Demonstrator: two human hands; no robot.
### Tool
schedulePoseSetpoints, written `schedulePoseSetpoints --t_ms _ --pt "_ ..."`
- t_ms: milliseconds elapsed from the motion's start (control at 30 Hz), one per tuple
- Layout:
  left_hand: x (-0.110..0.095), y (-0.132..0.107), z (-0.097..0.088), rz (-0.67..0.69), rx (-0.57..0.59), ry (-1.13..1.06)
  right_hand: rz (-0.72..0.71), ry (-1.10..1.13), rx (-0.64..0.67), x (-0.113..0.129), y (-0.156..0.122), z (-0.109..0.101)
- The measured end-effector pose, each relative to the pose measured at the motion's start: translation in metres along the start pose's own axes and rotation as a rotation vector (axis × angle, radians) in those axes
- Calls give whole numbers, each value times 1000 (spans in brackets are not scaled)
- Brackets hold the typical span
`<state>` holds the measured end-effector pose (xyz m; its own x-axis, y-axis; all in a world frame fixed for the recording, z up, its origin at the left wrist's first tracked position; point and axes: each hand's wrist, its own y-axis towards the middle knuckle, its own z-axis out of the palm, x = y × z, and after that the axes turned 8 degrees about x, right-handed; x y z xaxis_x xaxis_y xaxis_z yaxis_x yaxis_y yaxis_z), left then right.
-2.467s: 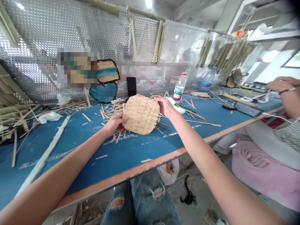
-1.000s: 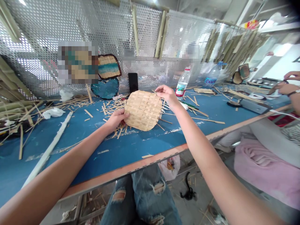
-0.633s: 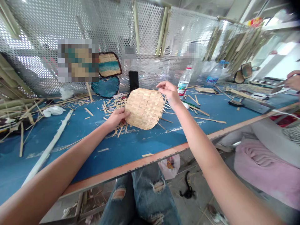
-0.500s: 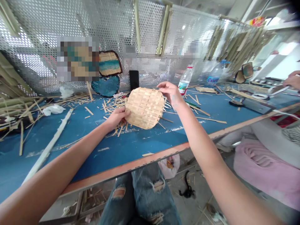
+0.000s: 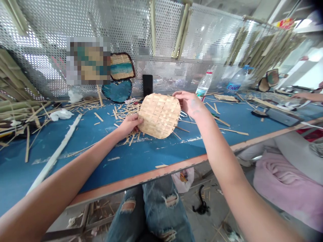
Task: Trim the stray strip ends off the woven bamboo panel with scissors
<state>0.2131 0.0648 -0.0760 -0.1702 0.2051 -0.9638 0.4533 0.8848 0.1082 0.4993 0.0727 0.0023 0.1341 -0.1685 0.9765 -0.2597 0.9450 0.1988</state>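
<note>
Since the last look, the right hand (image 5: 190, 104) has moved in, and its fingers (image 5: 177, 94) now touch the top right edge of the woven bamboo mat (image 5: 159, 116). The mat is a flat shape with round corners, made of rough, pale strips that go over and under. It is held up and tilted above a messy pile of bamboo strips (image 5: 123, 112). The left hand (image 5: 129, 125) has a narrow grip on its low left edge. The right grip is wide, and I cannot tell if it pinches. Below lies the chipped, scuffed blue worktop (image 5: 101, 168).
</note>
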Motion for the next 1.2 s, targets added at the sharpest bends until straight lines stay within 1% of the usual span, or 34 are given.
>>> schedulePoseSetpoints --t_ms 133,267,400,500,600,700,800,867,1033,1200 --pt "0 1 0 5 -1 16 -19 -22 2 -1 -1 -1" --pt "3 2 0 8 -10 30 -90 -123 -46 -6 2 -3" --pt "6 2 -2 10 -15 40 -206 -323 -129 -10 6 -4" --pt "7 3 -2 12 -15 43 -296 -489 -150 -11 6 -5" --pt "7 3 -2 6 -13 44 -339 -630 -179 -10 2 -3" --pt "6 3 -2 -2 -10 42 -378 -788 -244 -7 -4 2" --pt "6 3 -2 -8 -9 41 -406 -901 -273 -4 -8 8" --pt "6 3 -2 -11 -12 40 -405 -910 -267 -2 -9 10" --pt "3 1 -1 -11 -19 35 -373 -838 -208 -2 -10 9" --pt "1 1 1 -10 -30 26 -356 -755 -166 -9 -5 7"
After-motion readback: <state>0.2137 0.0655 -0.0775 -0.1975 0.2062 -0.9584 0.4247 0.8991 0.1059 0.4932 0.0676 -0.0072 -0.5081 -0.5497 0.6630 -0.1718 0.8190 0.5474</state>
